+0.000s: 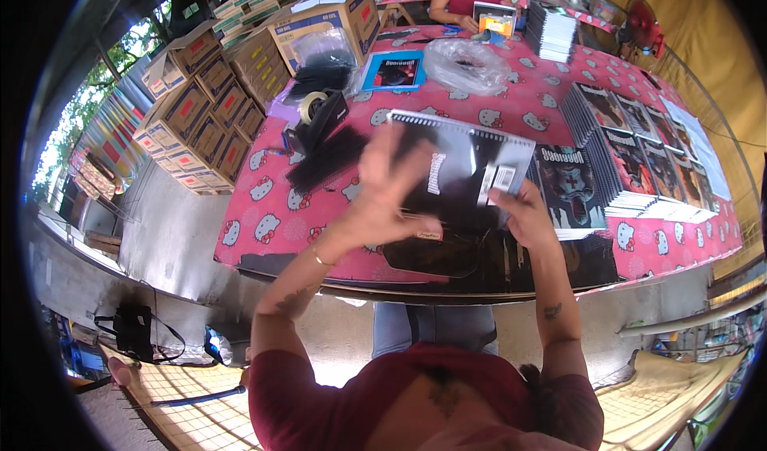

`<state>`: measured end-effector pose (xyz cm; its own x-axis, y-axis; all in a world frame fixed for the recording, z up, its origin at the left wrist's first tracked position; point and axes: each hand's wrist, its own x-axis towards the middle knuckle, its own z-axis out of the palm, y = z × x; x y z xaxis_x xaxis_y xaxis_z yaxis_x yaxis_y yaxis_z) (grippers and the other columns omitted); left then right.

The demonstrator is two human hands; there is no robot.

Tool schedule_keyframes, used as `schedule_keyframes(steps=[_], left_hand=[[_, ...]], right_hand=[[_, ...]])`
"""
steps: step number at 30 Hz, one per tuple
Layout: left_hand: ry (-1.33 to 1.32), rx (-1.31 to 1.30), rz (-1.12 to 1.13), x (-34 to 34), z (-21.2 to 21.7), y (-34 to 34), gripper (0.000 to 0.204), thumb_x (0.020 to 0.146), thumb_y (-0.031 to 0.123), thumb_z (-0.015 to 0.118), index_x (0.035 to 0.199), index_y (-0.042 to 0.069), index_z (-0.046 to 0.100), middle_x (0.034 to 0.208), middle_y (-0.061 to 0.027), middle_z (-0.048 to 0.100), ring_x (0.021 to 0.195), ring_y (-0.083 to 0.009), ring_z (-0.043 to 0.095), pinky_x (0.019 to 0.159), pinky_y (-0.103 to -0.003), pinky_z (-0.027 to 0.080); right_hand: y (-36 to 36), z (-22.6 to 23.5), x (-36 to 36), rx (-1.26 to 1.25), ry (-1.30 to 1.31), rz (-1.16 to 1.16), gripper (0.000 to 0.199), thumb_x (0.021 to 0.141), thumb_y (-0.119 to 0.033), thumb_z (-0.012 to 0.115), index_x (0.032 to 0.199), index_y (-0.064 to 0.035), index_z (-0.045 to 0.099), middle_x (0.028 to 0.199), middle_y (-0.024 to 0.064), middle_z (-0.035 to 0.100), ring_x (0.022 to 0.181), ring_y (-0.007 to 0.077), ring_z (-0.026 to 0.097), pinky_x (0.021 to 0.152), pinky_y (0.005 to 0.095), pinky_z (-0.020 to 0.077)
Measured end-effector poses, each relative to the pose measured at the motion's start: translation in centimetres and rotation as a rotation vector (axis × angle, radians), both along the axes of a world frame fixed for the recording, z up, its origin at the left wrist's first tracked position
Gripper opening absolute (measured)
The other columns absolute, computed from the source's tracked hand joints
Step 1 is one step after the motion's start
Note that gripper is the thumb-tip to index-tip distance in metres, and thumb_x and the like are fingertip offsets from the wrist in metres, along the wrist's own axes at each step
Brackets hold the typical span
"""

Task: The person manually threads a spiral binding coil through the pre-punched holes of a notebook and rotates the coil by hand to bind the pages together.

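Note:
A spiral-bound notebook (461, 163) with a black and grey cover is raised over the near part of the table, its coil along the far edge. My right hand (529, 215) grips its lower right corner, thumb on the cover by a white barcode label. In front of its left side is my left hand (387, 191), smeared by motion, with fingers spread apart. Whether it touches the cover I cannot tell. Just right of the notebook lies a stack of dark-covered notebooks (571, 183). A tape dispenser (319, 119) and black plastic coils (327, 159) sit to the left.
More notebook stacks (639, 151) fill the table's right side. A clear plastic bag (466, 66) and a blue-bordered notebook (393, 71) lie farther back. Cardboard boxes (192, 123) are piled at left. A co-worker (471, 0) across the pink-covered table (268, 227) holds a notebook.

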<state>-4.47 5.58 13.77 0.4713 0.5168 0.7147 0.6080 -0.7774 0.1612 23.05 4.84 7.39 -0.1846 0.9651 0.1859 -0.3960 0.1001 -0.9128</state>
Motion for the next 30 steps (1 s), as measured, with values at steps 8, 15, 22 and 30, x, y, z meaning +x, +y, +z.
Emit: schedule_keyframes(steps=[8,15,22,30], left_hand=[[-0.833,-0.880,-0.453,-1.4,-3.4,3.1,0.037,0.092,-0.006,0.068,0.127,0.003,0.059,0.111,0.0002,0.070,0.097,-0.0054,0.063,0.087,-0.024,0.050],[-0.711,-0.811,-0.420,-1.2,-3.5,2.4,0.038,0.090,-0.011,0.065,0.125,0.002,0.059,0.114,-0.0027,0.067,0.103,-0.0084,0.060,0.088,-0.026,0.048],[0.302,-0.027,0.158,0.0,-5.6,-2.7,0.085,0.073,0.011,0.071,0.153,0.009,0.043,0.157,-0.0179,0.041,0.152,-0.0349,0.028,0.118,-0.070,0.012],[-1.194,-0.740,0.050,-3.3,-17.2,-1.6,0.047,0.097,0.017,0.060,0.138,-0.005,0.053,0.141,-0.0230,0.056,0.134,-0.0330,0.051,0.111,-0.038,0.038]], right_hand=[[-1.4,-1.7,1.0,0.136,-0.362,-0.149,0.024,0.097,-0.023,0.073,0.113,-0.0050,0.071,0.092,-0.0040,0.070,0.075,0.0035,0.057,0.064,0.0225,0.0447],[-1.8,-4.0,1.1,0.060,-0.251,-0.123,0.018,0.096,-0.018,0.074,0.108,-0.0041,0.073,0.095,-0.0037,0.070,0.087,0.0052,0.059,0.075,0.0233,0.0451],[-2.5,-8.5,-4.3,0.216,-0.353,-0.215,0.064,0.095,-0.022,0.074,0.145,-0.0003,0.040,0.128,0.0124,0.055,0.118,0.0192,0.053,0.101,0.0328,0.0426],[-2.2,-8.3,-5.2,0.268,-0.372,-0.400,0.066,0.089,-0.020,0.080,0.144,-0.0032,0.047,0.128,0.0106,0.059,0.111,0.0175,0.058,0.099,0.0332,0.0452]])
